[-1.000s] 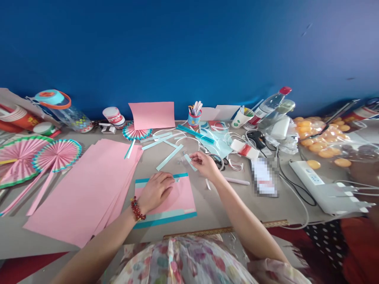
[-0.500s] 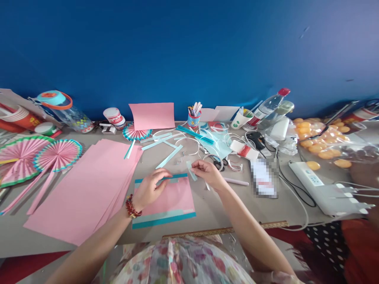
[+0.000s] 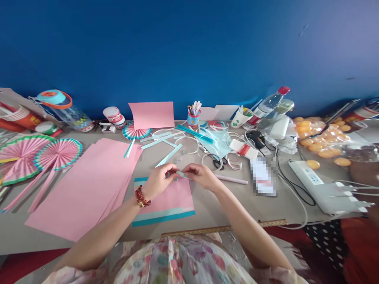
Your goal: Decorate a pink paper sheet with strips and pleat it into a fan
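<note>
The person's left hand and right hand meet, each in a narrow pinch on a short pale strip, right at the far edge of the teal-edged pink sheet! Stacked pink paper lies left, longer pale-blue strips just beyond, a white phone well right.

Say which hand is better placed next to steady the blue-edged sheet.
Probably the left hand: it is over the blue-edged sheet; the right hand is mostly past its right edge.
</note>
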The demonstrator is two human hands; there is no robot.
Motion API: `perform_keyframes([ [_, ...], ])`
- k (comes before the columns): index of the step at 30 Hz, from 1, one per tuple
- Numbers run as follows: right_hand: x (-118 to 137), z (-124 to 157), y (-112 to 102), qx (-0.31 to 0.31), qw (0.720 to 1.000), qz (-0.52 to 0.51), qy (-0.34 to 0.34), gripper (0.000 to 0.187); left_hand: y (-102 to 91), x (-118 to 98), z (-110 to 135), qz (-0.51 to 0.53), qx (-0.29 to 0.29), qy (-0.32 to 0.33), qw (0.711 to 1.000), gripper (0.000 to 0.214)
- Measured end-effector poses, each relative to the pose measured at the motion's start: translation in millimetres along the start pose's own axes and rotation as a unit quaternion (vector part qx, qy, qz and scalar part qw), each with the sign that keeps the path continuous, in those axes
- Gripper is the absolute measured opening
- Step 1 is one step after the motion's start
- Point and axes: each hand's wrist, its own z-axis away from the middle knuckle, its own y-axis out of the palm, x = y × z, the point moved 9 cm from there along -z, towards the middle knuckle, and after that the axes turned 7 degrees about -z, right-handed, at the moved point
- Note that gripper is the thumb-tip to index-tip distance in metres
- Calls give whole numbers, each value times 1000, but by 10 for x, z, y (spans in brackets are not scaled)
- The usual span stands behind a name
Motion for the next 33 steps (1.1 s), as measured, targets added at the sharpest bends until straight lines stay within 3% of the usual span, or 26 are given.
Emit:
perform_keyframes([
  [4, -35, 13, -17, -2, 1000, 10, -2, 16, 79, 113, -14, 17, 9, -24, 1000, 13],
  [9, -105, 73, -44, 0, 1000, 2, 5, 17, 45, 202, 39, 49, -31, -64, 996, 14],
  [15, -78, 87, -184, -61, 998, 9, -29, 14, 78, 225, 52, 57, -28, -83, 995, 20],
  [19, -104, 91, -196, -58, 998, 4, -8, 14, 32, 206, 75, -15, -50, -47, 998, 17],
  [23, -207, 121, -160, -41, 999, -7, 35, 15, -26, 132, 207, -131, -81, 38, 987, 13],
  [27, -297, 128, -157, -43, 998, -14, 46, 18, 65, 96, 366, -229, -53, 118, 965, 22],
  [33, -353, 103, -152, -28, 997, -19, 69, 18, 204, 87, 420, -271, -18, 159, 949, 25],
])
